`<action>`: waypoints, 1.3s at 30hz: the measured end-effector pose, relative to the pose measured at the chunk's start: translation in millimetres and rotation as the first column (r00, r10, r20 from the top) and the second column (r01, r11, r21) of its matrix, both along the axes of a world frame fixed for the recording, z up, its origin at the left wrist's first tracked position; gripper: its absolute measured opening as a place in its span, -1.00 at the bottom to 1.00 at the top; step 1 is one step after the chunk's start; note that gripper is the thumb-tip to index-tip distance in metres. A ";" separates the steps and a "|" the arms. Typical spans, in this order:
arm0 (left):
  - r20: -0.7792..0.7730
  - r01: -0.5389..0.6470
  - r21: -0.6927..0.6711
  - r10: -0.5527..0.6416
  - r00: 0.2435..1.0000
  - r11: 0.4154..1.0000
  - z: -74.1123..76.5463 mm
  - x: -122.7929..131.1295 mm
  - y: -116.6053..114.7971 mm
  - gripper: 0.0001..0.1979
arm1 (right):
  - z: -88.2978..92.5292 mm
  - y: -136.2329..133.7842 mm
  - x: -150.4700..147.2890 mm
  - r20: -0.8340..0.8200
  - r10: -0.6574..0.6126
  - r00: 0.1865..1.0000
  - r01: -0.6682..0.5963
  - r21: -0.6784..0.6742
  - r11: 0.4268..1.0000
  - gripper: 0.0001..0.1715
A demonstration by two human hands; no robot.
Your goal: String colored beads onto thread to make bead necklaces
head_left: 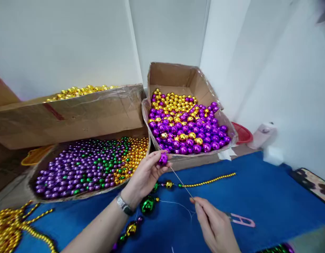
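Observation:
Between the thumb and fingers of my left hand (149,172) is a shiny purple bead (163,159), held up in front of the boxes. My right hand (213,223) pinches the lower end of a long thin needle (182,182), whose upper end points at the bead; I cannot tell whether the tip has entered it. Below my left hand lies a partly strung length with a large green bead (148,205) and a gold bead (131,228). A pale thread (178,202) curves from it towards my right hand. Pink thread snips (242,220) show just beyond that hand.
A cardboard box (175,75) of purple and gold beads stands behind. Left of it, a tray holds small purple beads (64,168), green and gold ones, below another box (112,109). Gold bead strings (9,228) lie at left on the blue cloth (257,186); a red container (241,133) is at right.

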State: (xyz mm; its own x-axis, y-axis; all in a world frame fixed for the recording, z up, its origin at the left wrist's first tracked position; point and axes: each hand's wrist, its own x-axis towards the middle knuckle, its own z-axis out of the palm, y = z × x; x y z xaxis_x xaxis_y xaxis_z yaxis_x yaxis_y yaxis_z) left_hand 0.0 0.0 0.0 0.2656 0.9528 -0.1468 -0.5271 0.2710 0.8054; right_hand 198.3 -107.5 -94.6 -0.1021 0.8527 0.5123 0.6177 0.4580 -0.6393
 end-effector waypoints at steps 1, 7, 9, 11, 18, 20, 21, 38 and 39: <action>0.044 -0.023 -0.031 0.025 0.999 0.999 -3.0 -0.2 -4.1 -0.83 | 0.0 -1.9 -0.6 0.004 0.021 1.000 -0.021 0.021 1.000 -0.74; 0.198 -0.097 -0.182 0.133 0.971 0.978 -17.1 -4.1 -21.2 -0.92 | -3.7 -10.3 -10.3 0.052 0.091 0.994 -0.097 0.111 0.989 -0.75; 0.190 -0.104 -0.209 0.144 0.971 0.972 -19.3 -5.5 -23.9 -0.89 | -5.4 -11.2 -13.8 0.067 0.089 0.994 -0.095 0.106 0.990 -0.74; 0.172 -0.119 -0.214 0.157 0.972 0.970 -20.6 -6.3 -25.9 -0.86 | -6.6 -11.3 -15.7 0.074 0.082 0.994 -0.089 0.095 0.992 -0.74; 0.168 -0.142 -0.127 0.162 0.972 0.982 -22.2 -7.2 -31.1 -0.91 | -10.7 -10.2 -14.7 0.108 0.069 0.992 -0.080 0.094 0.992 -0.73; 0.132 -0.133 -0.096 0.145 0.981 0.986 -22.9 -5.3 -34.0 -0.90 | -11.6 -10.3 -15.8 0.113 0.050 0.992 -0.063 0.115 0.991 -0.73; 0.106 -0.131 -0.077 0.138 0.985 0.988 -23.6 -3.7 -36.2 -0.89 | -11.8 -10.3 -16.7 0.118 0.040 0.992 -0.055 0.125 0.991 -0.73; -0.165 0.065 0.101 -0.048 0.985 0.993 -37.8 -2.7 -64.8 -0.72 | -14.1 -0.9 -27.2 0.204 0.041 0.978 -0.091 0.240 0.967 -0.74; -0.226 0.118 0.126 -0.087 0.970 0.985 -36.7 -6.1 -65.4 -0.71 | -13.6 -0.3 -27.7 0.183 0.043 0.982 -0.085 0.233 0.969 -0.75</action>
State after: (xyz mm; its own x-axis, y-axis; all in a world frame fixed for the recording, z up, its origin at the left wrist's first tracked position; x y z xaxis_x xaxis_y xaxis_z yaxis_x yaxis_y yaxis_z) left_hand -6.1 -65.4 -36.7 0.3387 0.9373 -0.0819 -0.3093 0.1932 0.9311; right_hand 170.7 -107.8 -108.3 -0.2586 0.6967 0.6691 0.6743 0.6261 -0.3914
